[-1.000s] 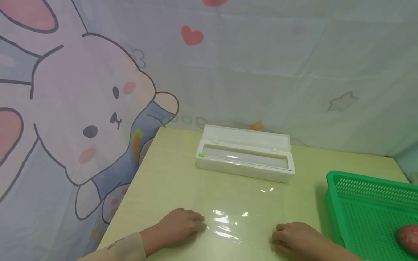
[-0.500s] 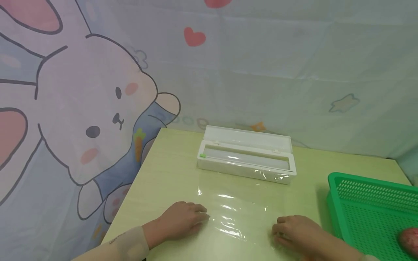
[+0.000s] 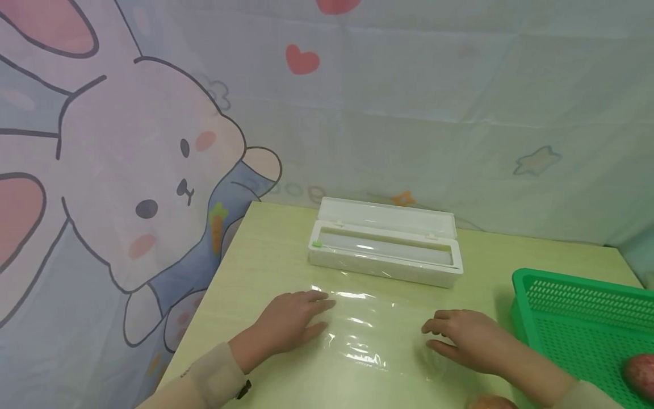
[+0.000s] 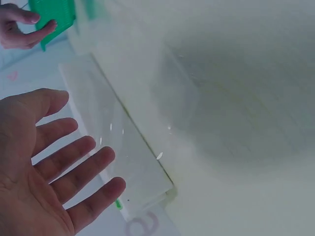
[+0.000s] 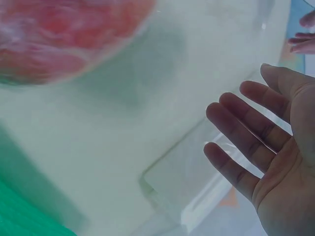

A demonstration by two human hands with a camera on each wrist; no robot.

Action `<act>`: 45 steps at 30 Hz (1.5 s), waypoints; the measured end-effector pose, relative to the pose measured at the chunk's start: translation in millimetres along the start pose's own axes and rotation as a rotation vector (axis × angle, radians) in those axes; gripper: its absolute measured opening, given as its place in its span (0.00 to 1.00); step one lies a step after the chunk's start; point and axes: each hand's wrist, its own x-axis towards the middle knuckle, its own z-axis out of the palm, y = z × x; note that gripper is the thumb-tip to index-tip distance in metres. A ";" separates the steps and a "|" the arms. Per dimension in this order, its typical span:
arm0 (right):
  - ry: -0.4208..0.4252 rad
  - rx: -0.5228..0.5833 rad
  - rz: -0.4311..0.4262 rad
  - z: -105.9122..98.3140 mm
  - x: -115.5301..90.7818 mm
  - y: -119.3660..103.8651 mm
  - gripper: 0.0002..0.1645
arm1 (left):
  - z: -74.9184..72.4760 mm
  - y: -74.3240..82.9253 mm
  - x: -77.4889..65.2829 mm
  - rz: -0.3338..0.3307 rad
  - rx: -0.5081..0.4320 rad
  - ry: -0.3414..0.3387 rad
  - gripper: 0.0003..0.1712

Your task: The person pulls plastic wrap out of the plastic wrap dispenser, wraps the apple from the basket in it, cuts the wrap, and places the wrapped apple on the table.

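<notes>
A sheet of clear cling film [image 3: 360, 324] lies over the table, its glints running from the front edge of a white cling film dispenser [image 3: 385, 267] with a raised lid. My left hand [image 3: 286, 321] is over the film's left side, fingers extended and apart, holding nothing. Over on the right side hovers my right hand [image 3: 467, 338], thumb and fingers spread with nothing between them. Both palms show bare in the wrist views, the left hand [image 4: 54, 167] and the right hand [image 5: 266, 142]. At the bottom edge of the head view, part of a round reddish-brown thing [image 3: 493, 403] shows.
A green plastic basket [image 3: 526, 318] stands on the right, with a reddish round item [image 3: 641, 372] inside. Large in the right wrist view is a red, glossy thing [image 5: 69, 39] that looks film-covered. Behind the table [image 3: 265, 244] hangs a cartoon rabbit curtain [image 3: 128, 170].
Both hands have moved forward toward the dispenser from the film's near corners, and their fingers have loosened and spread. The film's glints have shifted. The round thing has come into view at the bottom.
</notes>
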 end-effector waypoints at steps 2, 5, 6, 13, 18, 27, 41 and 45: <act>0.040 -0.009 0.013 -2.9 1.4 0.4 0.11 | -0.2 0.7 4.1 -0.024 -0.042 0.024 0.25; 0.103 -0.016 0.054 -5.8 2.2 -0.2 0.16 | 0.8 2.8 9.5 -0.054 -0.139 0.076 0.25; 0.119 -0.014 0.071 -6.5 2.3 -0.4 0.18 | 2.1 3.3 11.1 -0.063 -0.174 0.092 0.25; 0.201 0.030 0.166 -7.4 -0.2 -1.1 0.30 | 21.7 6.9 20.8 -0.130 -0.391 0.182 0.27; 0.263 0.048 0.182 -3.9 -4.4 0.8 0.36 | 39.4 8.4 26.9 -0.156 -0.549 0.252 0.31; 0.316 0.078 0.235 -1.8 -19.4 8.5 0.41 | 57.2 14.0 28.7 -0.207 -0.689 0.277 0.34; 0.248 0.169 0.496 -40.9 -76.2 48.0 0.47 | 66.3 8.2 19.7 -0.274 -0.732 0.297 0.36; 0.257 0.169 0.585 -44.6 -93.4 63.1 0.49 | 66.6 6.2 17.8 -0.276 -0.735 0.304 0.36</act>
